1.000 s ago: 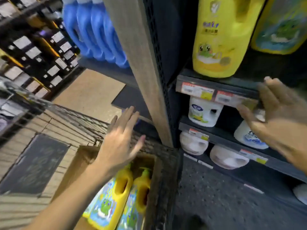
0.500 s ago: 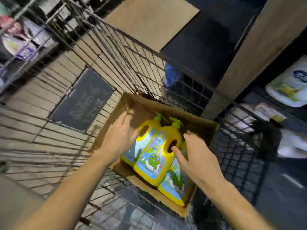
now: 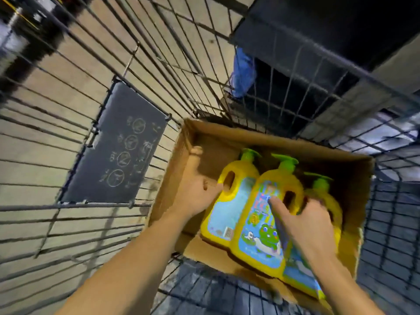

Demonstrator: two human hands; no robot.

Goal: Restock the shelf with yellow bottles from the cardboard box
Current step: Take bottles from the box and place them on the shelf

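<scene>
Three yellow bottles (image 3: 261,214) are seen lying in the cardboard box (image 3: 354,178), so restocking is judged unfinished. The middle bottle's handle is gripped by the right hand (image 3: 304,226); the left hand (image 3: 195,196) touches the left bottle with its fingers relaxed.

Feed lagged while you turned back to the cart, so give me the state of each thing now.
cardboard box: open, in the wire cart
left bottle: lying in box
middle bottle: lying in box
right bottle: lying in box, partly hidden
left hand: at left bottle's handle, grip unclear
right hand: grips middle bottle's handle
</scene>
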